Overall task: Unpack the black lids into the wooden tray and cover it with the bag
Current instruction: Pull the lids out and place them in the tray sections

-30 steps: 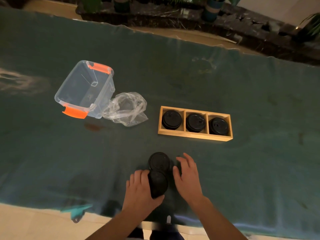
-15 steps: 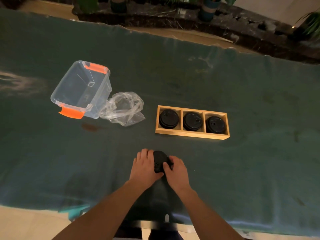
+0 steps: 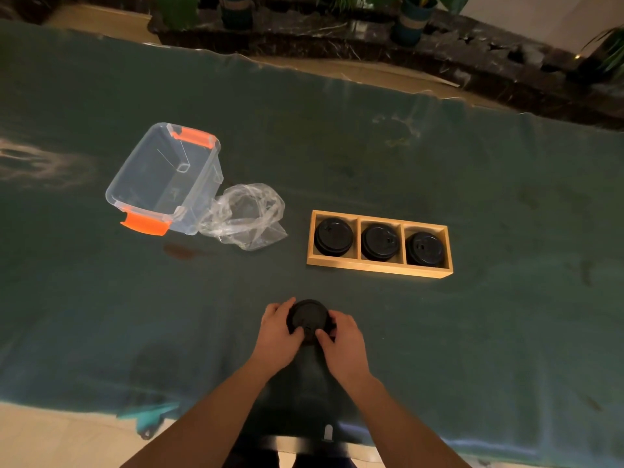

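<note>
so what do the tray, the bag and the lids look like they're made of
Tray: pale unpainted wood, matte, with thin dividers.
Bag: thin clear plastic film, crinkled, with glossy highlights.
Lids: black, probably moulded plastic, with a dull sheen and raised rims; the one in the hands looks the same.

Lids [image 3: 380, 244] in each tray [image 3: 378, 269] compartment, bag [image 3: 244, 216] left of it, bin [image 3: 162, 184] beyond, touching the bag.

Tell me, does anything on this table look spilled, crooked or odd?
A dark reddish stain marks the green cloth just in front of the clear bin, like a dried spill. A pale smudge shows at far left. The wooden tray and its lids look tidy.
</note>
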`<state>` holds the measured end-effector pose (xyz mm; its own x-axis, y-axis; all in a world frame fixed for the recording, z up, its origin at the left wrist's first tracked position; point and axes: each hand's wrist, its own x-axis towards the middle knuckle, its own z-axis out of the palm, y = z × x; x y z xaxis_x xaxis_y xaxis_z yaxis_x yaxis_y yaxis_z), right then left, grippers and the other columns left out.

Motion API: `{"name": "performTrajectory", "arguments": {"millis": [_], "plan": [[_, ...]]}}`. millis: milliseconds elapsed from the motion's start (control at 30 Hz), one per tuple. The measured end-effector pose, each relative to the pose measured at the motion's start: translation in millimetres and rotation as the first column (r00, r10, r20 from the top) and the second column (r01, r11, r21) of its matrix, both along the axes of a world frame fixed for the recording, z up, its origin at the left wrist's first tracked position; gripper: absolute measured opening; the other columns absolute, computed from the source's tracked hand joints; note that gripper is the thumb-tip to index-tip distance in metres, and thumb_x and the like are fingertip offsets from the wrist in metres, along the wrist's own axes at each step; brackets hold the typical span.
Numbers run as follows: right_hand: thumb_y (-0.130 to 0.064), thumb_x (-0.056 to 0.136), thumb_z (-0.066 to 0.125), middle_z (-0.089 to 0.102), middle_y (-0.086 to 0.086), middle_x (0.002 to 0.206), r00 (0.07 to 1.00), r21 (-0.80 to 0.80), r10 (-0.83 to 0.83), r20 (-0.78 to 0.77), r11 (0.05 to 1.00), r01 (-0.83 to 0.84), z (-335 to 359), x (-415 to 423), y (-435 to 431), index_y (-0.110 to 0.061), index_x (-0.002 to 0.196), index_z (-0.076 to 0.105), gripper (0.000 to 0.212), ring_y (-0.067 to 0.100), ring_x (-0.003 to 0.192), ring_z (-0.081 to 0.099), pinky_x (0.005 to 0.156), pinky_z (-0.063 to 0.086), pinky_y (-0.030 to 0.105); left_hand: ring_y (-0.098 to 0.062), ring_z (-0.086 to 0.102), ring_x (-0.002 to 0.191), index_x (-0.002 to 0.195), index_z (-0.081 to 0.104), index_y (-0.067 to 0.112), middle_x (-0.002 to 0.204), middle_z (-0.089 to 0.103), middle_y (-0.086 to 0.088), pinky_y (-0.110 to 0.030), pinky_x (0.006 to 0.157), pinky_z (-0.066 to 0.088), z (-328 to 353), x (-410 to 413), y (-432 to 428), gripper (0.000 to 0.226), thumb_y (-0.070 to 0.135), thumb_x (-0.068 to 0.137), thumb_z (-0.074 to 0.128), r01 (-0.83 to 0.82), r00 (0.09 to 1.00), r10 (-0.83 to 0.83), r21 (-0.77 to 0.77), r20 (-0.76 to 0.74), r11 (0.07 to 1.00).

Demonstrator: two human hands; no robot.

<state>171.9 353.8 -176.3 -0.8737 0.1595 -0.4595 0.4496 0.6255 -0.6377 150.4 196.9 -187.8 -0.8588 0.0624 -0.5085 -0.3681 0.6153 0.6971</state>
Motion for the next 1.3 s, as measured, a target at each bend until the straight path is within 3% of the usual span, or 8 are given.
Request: {"name": "performTrajectory", "arguments": {"millis": [167, 300, 500, 667, 833, 933, 1067, 1300], "plan": [[-0.012, 0.097, 0.069, 0.056, 0.004, 0.131, 0.997, -0.026, -0.072, 0.006, 0.997, 0.073, -2.1, 1.8, -4.4, -0.015, 0.14, 0.058, 0.044, 0.013, 0.104, 0.062, 0.099, 0.049, 0.025, -0.027, 0.05, 0.126, 0.146, 0.049, 0.013, 0.134, 0.049, -0.011, -0.038, 0.114, 0.042, 2.8, -4.4, 2.0, 0.055, 0.015, 0.094, 0.066, 0.053, 0.999, -0.054, -0.097, -0.009, 0.994], [-0.012, 0.099, 0.066, 0.064, 0.01, 0.127, 0.983, -0.071, -0.177, 0.049, 0.981, 0.18, -2.8, -3.1, -9.7, -0.011, 0.133, 0.064, 0.035, 0.023, 0.11, 0.066, 0.105, 0.052, 0.04, -0.031, 0.05, 0.12, 0.132, 0.061, 0.015, 0.124, 0.056, -0.016, -0.04, 0.108, 0.044, 6.6, -11.1, 11.3, 0.037, 0.014, 0.095, 0.06, 0.019, 0.999, -0.015, -0.113, 0.035, 0.993], [-0.012, 0.097, 0.068, 0.07, 0.007, 0.121, 0.941, -0.15, -0.333, 0.067, 0.929, 0.339, -1.8, 3.3, -13.2, -0.014, 0.126, 0.068, 0.029, 0.02, 0.108, 0.068, 0.103, 0.056, 0.043, -0.014, 0.073, 0.097, 0.105, 0.073, 0.027, 0.106, 0.077, -0.002, -0.043, 0.096, 0.06, 15.6, -5.2, 8.8, 0.038, -0.005, 0.087, 0.065, -0.229, 0.972, 0.21, 0.24, 0.101, 0.943], [-0.002, 0.094, 0.07, 0.079, 0.001, 0.104, 0.805, -0.424, -0.564, 0.181, 0.694, 0.582, 11.5, 1.3, -0.3, -0.02, 0.112, 0.073, 0.026, 0.017, 0.097, 0.075, 0.084, 0.064, 0.036, -0.01, 0.073, 0.102, 0.119, 0.072, 0.023, 0.108, 0.077, 0.006, -0.041, 0.099, 0.058, 29.5, -9.0, 15.6, 0.038, 0.005, 0.085, 0.072, -0.182, 0.983, 0.176, 0.275, 0.047, 0.944], [-0.004, 0.095, 0.072, 0.081, -0.004, 0.099, 0.706, -0.575, -0.698, 0.122, 0.53, 0.623, 41.7, -26.5, 39.1, -0.028, 0.108, 0.07, 0.028, 0.009, 0.089, 0.078, 0.07, 0.061, 0.024, -0.013, 0.067, 0.111, 0.13, 0.065, 0.019, 0.119, 0.071, 0.003, -0.037, 0.104, 0.053, 62.8, -55.7, 54.1, 0.047, 0.018, 0.085, 0.077, -0.067, 0.99, 0.097, 0.266, -0.103, 0.962], [-0.006, 0.094, 0.074, 0.081, -0.008, 0.094, 0.68, -0.557, -0.733, -0.005, 0.566, 0.607, 59.5, -55.0, 71.0, -0.023, 0.116, 0.07, 0.029, 0.008, 0.086, 0.077, 0.071, 0.061, 0.024, -0.021, 0.067, 0.111, 0.131, 0.064, 0.012, 0.121, 0.07, -0.006, -0.04, 0.102, 0.053, 79.3, -93.8, 89.4, 0.046, 0.02, 0.088, 0.075, 0.039, 0.98, 0.008, 0.23, -0.2, 0.972], [-0.015, 0.093, 0.073, 0.078, 0.0, 0.104, 0.691, -0.403, -0.713, -0.122, 0.672, 0.622, 69.9, -102.5, 105.4, -0.017, 0.121, 0.072, 0.028, 0.021, 0.099, 0.075, 0.092, 0.061, 0.043, -0.027, 0.066, 0.113, 0.132, 0.065, 0.011, 0.124, 0.072, -0.008, -0.042, 0.102, 0.052, 86.3, -144.5, 133.3, 0.042, 0.022, 0.092, 0.071, 0.136, 0.97, -0.1, 0.155, -0.222, 0.979], [-0.021, 0.1, 0.065, 0.075, -0.001, 0.099, 0.843, -0.102, -0.517, -0.146, 0.856, 0.507, 46.1, -152.9, 124.8, -0.016, 0.124, 0.07, 0.026, 0.023, 0.091, 0.069, 0.085, 0.057, 0.039, -0.029, 0.069, 0.103, 0.112, 0.073, 0.01, 0.109, 0.076, -0.01, -0.031, 0.082, 0.05, 60.3, -191.6, 163.8, 0.021, 0.016, 0.093, 0.066, 0.145, 0.972, -0.146, -0.018, -0.185, 0.989]]}}
